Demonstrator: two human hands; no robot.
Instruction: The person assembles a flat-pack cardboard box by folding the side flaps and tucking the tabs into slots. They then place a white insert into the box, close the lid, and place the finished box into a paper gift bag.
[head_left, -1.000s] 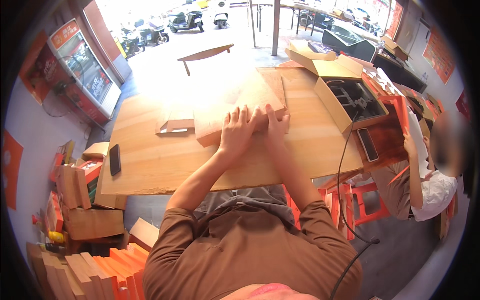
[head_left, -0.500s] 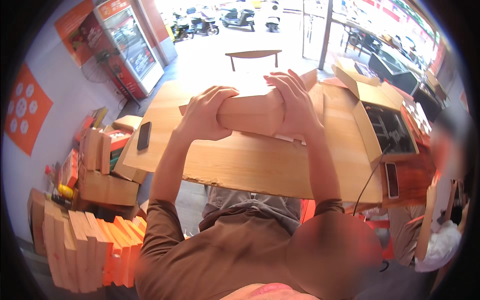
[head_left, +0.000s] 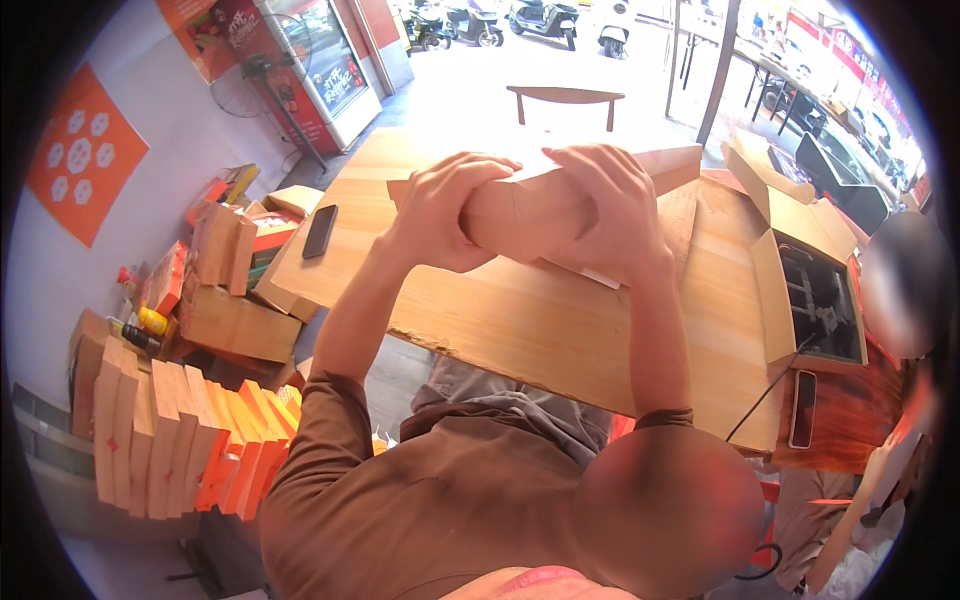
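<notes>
Lifted higher and closer than half a second ago: folded brown cardboard box (head_left: pixel 545 215), up off the long wooden table (head_left: pixel 560 330). Left hand (head_left: pixel 440 215) wrapped tight round its left end. Right hand (head_left: pixel 605 205) gripping its right side. Black phone (head_left: pixel 320 231) lying near the left table edge.

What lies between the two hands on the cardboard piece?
Only a short stretch of the cardboard piece itself; the left hand and right hand both grip it above the table, head view.
</notes>
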